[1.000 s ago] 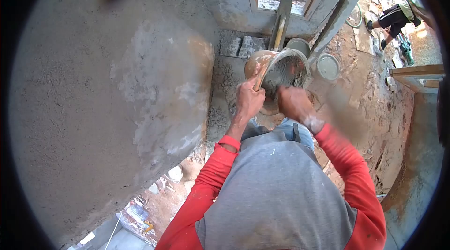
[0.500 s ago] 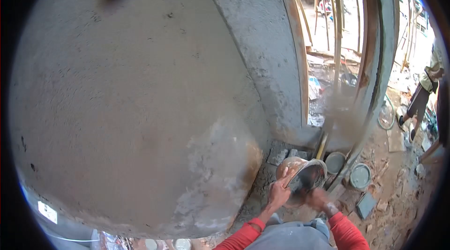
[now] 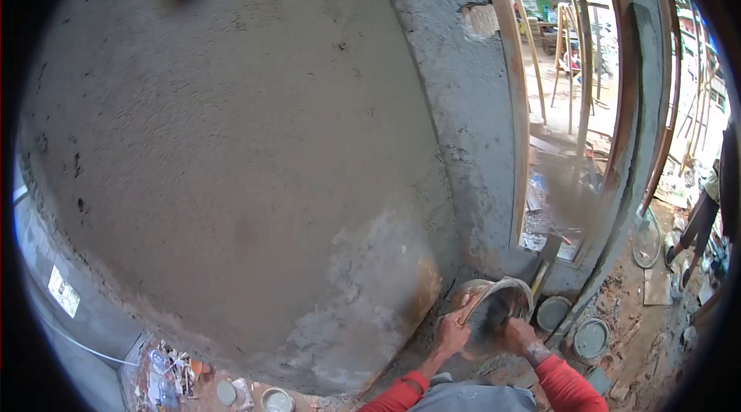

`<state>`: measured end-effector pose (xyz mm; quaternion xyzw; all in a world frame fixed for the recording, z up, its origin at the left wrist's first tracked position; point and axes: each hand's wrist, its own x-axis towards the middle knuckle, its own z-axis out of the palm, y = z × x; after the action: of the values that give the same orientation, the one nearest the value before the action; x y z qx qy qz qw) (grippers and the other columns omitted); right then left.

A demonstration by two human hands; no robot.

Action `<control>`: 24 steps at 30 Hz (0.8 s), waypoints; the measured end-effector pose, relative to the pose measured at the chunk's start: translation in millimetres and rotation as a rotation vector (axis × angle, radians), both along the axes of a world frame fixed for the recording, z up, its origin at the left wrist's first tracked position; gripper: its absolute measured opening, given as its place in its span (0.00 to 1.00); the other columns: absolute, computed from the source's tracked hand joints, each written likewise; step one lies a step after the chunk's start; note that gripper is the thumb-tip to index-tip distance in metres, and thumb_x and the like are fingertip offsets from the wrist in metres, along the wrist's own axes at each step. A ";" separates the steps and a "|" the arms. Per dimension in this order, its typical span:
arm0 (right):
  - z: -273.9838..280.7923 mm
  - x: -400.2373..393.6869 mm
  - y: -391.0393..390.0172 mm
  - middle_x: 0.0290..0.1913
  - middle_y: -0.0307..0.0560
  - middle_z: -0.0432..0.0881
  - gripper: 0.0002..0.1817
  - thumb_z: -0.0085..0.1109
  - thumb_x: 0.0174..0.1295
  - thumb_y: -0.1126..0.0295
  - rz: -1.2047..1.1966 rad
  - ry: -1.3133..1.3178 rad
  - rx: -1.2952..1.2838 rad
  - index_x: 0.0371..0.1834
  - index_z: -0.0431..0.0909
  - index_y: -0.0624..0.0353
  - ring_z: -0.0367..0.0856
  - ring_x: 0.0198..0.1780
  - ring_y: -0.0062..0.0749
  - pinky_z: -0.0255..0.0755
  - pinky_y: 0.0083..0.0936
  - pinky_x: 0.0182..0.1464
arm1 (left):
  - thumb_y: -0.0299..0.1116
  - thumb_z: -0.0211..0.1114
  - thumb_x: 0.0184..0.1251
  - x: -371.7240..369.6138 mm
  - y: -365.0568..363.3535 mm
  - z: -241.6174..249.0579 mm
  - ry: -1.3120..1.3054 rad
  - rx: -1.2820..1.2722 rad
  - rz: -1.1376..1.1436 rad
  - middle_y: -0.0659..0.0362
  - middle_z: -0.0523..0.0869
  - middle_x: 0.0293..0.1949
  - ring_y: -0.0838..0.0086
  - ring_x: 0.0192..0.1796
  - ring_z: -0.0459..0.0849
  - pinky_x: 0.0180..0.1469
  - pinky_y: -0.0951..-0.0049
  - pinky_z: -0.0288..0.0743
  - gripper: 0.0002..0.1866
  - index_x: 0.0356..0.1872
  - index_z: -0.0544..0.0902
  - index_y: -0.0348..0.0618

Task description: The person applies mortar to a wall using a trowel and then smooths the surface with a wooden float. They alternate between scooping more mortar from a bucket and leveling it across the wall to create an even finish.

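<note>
A round, mud-stained basin (image 3: 480,345) is tipped on its side near the foot of the wall, its mouth facing right and towards me. My left hand (image 3: 451,333) grips the left part of its rim. My right hand (image 3: 519,335) is closed at the basin's mouth, by the lower right rim; whatever its fingers hold is hidden. Inside, the basin looks dark and wet. To its left rises a large plastered wall (image 3: 270,142), smooth grey above and with a paler rough patch low down.
Two buckets of grey mix, one nearer (image 3: 553,311) and one farther right (image 3: 591,338), stand beside the basin. A wooden-framed opening (image 3: 519,103) lies beyond. Another person (image 3: 698,219) stands at far right on rubble-strewn ground. More containers (image 3: 276,400) sit at lower left.
My view has tilted, so the wall and opening sit lower and farther right. The left hand keeps its grip on the basin rim; the right hand, blurred before, is now clearer at the basin's mouth.
</note>
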<state>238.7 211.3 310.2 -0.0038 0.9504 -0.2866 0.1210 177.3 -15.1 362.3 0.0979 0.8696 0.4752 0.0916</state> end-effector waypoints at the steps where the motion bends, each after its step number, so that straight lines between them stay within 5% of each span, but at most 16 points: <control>1: -10.7 -0.4 0.9 0.38 0.63 0.91 0.19 0.70 0.63 0.53 0.083 -0.044 -0.039 0.42 0.89 0.60 0.92 0.42 0.63 0.84 0.55 0.45 | 0.28 0.69 0.65 4.4 0.1 4.8 -0.038 -0.038 0.007 0.42 0.93 0.46 0.62 0.38 0.93 0.47 0.62 0.84 0.31 0.72 0.85 0.52; 2: -51.8 -14.0 15.6 0.32 0.58 0.90 0.19 0.68 0.69 0.54 0.478 0.226 -0.133 0.42 0.89 0.62 0.92 0.33 0.51 0.84 0.48 0.37 | 0.28 0.68 0.65 -0.9 1.9 1.1 0.016 -0.008 0.033 0.41 0.93 0.45 0.57 0.39 0.93 0.47 0.60 0.84 0.30 0.71 0.86 0.52; 4: 28.8 -5.8 16.5 0.29 0.51 0.88 0.18 0.66 0.73 0.55 0.113 -0.021 -0.331 0.42 0.89 0.62 0.89 0.29 0.39 0.82 0.41 0.32 | 0.29 0.68 0.65 6.1 -1.5 -21.4 0.097 0.046 0.077 0.41 0.93 0.42 0.49 0.43 0.94 0.48 0.55 0.86 0.28 0.69 0.88 0.51; 6: 63.3 -7.7 31.9 0.27 0.40 0.84 0.17 0.66 0.77 0.55 -0.114 -0.302 -0.418 0.48 0.89 0.60 0.86 0.28 0.22 0.78 0.29 0.26 | 0.30 0.70 0.66 11.3 -1.7 -11.5 0.006 0.087 0.102 0.42 0.92 0.38 0.58 0.36 0.92 0.46 0.59 0.84 0.28 0.70 0.87 0.51; 8: 9.6 5.4 51.8 0.27 0.44 0.86 0.18 0.67 0.76 0.57 -0.113 -0.418 -0.944 0.56 0.88 0.63 0.87 0.26 0.28 0.80 0.28 0.27 | 0.30 0.70 0.67 25.5 -11.3 -13.4 -0.007 0.090 0.103 0.44 0.90 0.34 0.64 0.32 0.90 0.43 0.61 0.83 0.28 0.70 0.87 0.50; 10: -55.4 5.7 46.0 0.28 0.46 0.86 0.13 0.63 0.78 0.61 -0.082 -0.650 -1.229 0.52 0.87 0.59 0.86 0.25 0.30 0.80 0.29 0.25 | 0.31 0.71 0.67 29.3 -6.0 -33.8 0.087 0.087 0.080 0.45 0.89 0.32 0.67 0.31 0.88 0.41 0.62 0.83 0.28 0.70 0.87 0.48; 12: -63.6 17.3 15.6 0.29 0.40 0.80 0.21 0.52 0.81 0.46 -0.287 -1.066 -1.390 0.53 0.83 0.51 0.72 0.17 0.26 0.59 0.22 0.10 | 0.32 0.71 0.67 35.9 -11.8 -44.5 0.095 0.193 0.143 0.49 0.88 0.29 0.72 0.29 0.85 0.38 0.64 0.80 0.28 0.71 0.86 0.45; 15: -89.9 14.9 -7.4 0.41 0.43 0.82 0.30 0.46 0.85 0.42 -0.389 -1.017 -1.546 0.67 0.78 0.58 0.79 0.28 0.33 0.72 0.27 0.22 | 0.32 0.71 0.67 42.4 -28.5 -45.5 -0.022 0.317 0.219 0.56 0.85 0.26 0.78 0.28 0.80 0.35 0.66 0.77 0.28 0.70 0.86 0.42; 17: 14.9 22.5 -52.0 0.28 0.37 0.78 0.14 0.49 0.82 0.56 -0.526 -0.898 -1.363 0.50 0.80 0.52 0.69 0.18 0.24 0.60 0.23 0.14 | 0.32 0.71 0.67 43.0 -40.3 -47.8 -0.093 0.363 0.297 0.61 0.83 0.25 0.80 0.29 0.77 0.34 0.67 0.75 0.29 0.70 0.86 0.42; 19: 59.8 29.2 -61.9 0.23 0.36 0.77 0.11 0.52 0.81 0.63 -0.486 -0.750 -1.279 0.40 0.81 0.50 0.67 0.13 0.21 0.57 0.21 0.11 | 0.32 0.72 0.67 42.8 -50.2 -52.4 -0.124 0.391 0.394 0.64 0.80 0.25 0.82 0.29 0.75 0.33 0.68 0.74 0.29 0.71 0.86 0.42; 21: 53.9 34.9 -59.1 0.23 0.41 0.81 0.13 0.56 0.80 0.63 -0.273 -0.602 -1.271 0.36 0.81 0.52 0.73 0.14 0.25 0.61 0.22 0.11 | 0.31 0.70 0.65 42.4 -66.0 -42.9 -0.126 0.391 0.447 0.59 0.83 0.26 0.78 0.29 0.78 0.34 0.65 0.76 0.28 0.69 0.87 0.43; 24: -61.8 -0.5 -38.3 0.29 0.45 0.85 0.09 0.58 0.81 0.64 -0.008 -0.593 -1.292 0.46 0.84 0.56 0.84 0.23 0.30 0.77 0.30 0.22 | 0.31 0.69 0.65 23.5 -83.4 -78.0 -0.075 0.382 0.477 0.57 0.84 0.26 0.74 0.30 0.80 0.36 0.63 0.77 0.22 0.61 0.89 0.39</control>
<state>238.2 173.0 248.4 0.0069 0.5175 -0.7821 0.3471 200.8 -98.5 284.3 -0.1113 0.7590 0.6414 -0.0105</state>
